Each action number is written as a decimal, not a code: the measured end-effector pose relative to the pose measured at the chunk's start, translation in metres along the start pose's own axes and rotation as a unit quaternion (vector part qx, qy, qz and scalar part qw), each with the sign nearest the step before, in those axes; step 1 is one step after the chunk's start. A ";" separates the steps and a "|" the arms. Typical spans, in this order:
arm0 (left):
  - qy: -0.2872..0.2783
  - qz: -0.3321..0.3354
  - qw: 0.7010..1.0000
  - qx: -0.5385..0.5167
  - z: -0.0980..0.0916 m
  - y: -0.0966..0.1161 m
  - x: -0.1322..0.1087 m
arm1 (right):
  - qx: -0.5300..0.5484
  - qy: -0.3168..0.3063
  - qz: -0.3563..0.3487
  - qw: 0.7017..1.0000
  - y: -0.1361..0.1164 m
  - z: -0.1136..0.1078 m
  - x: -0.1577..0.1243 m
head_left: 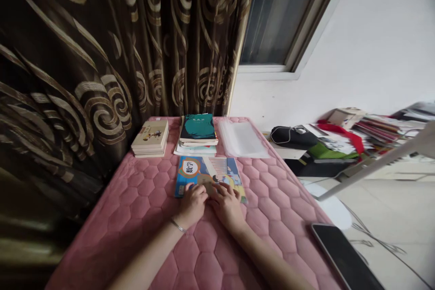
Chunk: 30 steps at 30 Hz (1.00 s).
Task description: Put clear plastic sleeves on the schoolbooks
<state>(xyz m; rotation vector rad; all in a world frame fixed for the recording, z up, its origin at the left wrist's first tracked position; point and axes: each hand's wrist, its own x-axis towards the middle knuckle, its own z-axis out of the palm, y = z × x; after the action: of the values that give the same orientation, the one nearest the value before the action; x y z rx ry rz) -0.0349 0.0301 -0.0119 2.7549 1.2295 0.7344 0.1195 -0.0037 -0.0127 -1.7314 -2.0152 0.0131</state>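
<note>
Two hands lie on a blue book (190, 174) on a pink quilted mattress (142, 199). The left hand (192, 204) (the one with the thin silver bracelet (178, 225)) and the right hand (227, 205) sit side by side at the near end of the book. Their fingers rest on the cover, close together and a bit bent, not pinching anything I can see. The book lies flat. Just past it are a teal book (197, 128), a stack of pale books (150, 138) and a clear plastic sleeve (242, 138).

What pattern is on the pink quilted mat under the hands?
Stitched honeycomb hexagons cover the pink quilted mat; best seen in the head view, lower centre.
</note>
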 end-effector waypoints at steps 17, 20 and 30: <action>0.023 -0.026 0.992 -0.125 -0.044 -0.086 -0.050 | -0.038 -0.022 0.060 0.997 0.087 -0.033 -0.027; 0.022 -0.024 0.991 -0.128 -0.042 -0.088 -0.050 | -0.035 -0.043 0.056 0.997 0.091 -0.034 -0.026; 0.007 0.014 1.000 0.010 -0.048 -0.084 -0.052 | -0.022 -0.082 0.017 0.996 0.087 -0.048 -0.025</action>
<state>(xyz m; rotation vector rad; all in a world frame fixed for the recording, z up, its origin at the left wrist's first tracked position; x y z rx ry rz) -0.1439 0.0431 -0.0095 2.7925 1.2104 0.7496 0.2202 -0.0237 -0.0056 -1.8458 -2.1145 0.1278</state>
